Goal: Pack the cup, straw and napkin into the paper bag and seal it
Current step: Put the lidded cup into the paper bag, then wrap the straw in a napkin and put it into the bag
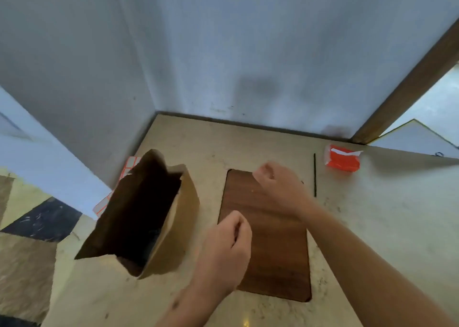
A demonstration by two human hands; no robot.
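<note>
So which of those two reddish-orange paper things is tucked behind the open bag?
The sheet of orange-edged labels, lying flat behind the paper bag. The orange napkin pack sits in the open, far right, beyond the black straw.

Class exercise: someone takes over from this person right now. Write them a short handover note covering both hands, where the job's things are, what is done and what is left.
Left hand: loosely curled, holding nothing, over the wooden board.
Right hand: loosely curled, empty, above the board's far end.
Paper bag: standing open left of the board; its dark inside may hold the cup, cannot tell.
Straw: lying on the counter, right of the board.
Napkin pack: far right, untouched.
Sticker sheet: behind the bag.
Left: pack straw and napkin, then seal.
</note>
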